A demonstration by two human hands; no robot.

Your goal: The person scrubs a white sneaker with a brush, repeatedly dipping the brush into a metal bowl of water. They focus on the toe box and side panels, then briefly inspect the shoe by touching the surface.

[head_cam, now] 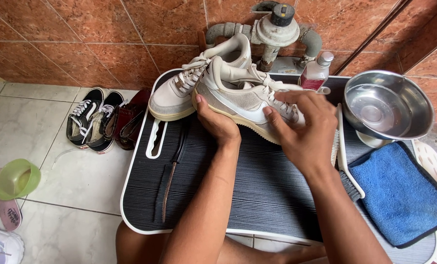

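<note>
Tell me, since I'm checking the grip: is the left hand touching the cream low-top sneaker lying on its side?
Touching. The head view shows the left hand pressed against the cream sneaker's sole edge.

A home washing corner: tiled floor, tiled wall, water pipe.

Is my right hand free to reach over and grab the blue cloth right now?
Probably not at once: the right hand is busy holding the white sneaker along with the left hand. The blue cloth lies uncovered just beside it, so the path looks open.
</note>
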